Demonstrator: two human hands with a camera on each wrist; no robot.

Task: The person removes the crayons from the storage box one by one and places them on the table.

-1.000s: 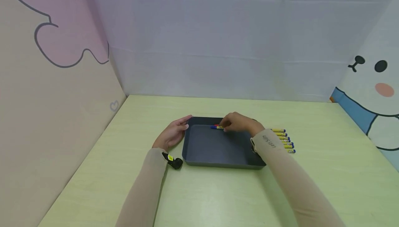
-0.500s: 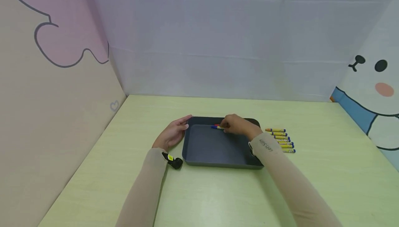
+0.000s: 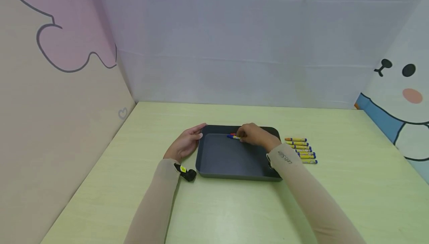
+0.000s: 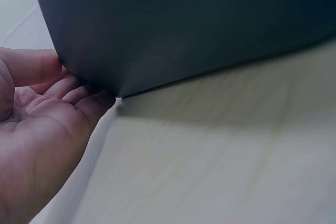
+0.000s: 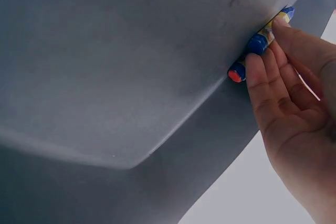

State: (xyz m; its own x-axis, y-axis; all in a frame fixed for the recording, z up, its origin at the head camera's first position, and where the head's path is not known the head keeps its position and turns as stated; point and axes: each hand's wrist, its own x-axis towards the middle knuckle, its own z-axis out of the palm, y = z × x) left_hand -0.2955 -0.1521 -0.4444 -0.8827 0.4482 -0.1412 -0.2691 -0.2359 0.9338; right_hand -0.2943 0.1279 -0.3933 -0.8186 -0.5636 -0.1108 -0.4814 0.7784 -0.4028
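Note:
A dark grey rectangular tray (image 3: 234, 158) lies on the table in the head view. At its far left corner my left hand (image 3: 183, 145) holds on, thumb near the rim and fingers against the outer side; the left wrist view shows fingertips at the tray's lower edge. My right hand (image 3: 256, 136) reaches inside the tray by the far wall. Between its thumb and fingers it pinches a blue crayon (image 5: 258, 43) with a yellow wrapper. Just beside that one, along the wall, lies a red-tipped crayon (image 5: 234, 75), partly hidden by the held crayon and the hand.
Right of the tray, several yellow-wrapped crayons (image 3: 296, 139) lie in a row on the pale wooden table (image 3: 214, 206). The right sleeve (image 3: 288, 158) covers part of the nearer ones. A white backdrop (image 3: 234, 50) stands behind, with printed panels at both sides.
My right hand has lowered slightly with the blue crayon, and the right forearm has shifted a little left, uncovering more of the crayon row and the tray's far right corner. The left hand stays put.

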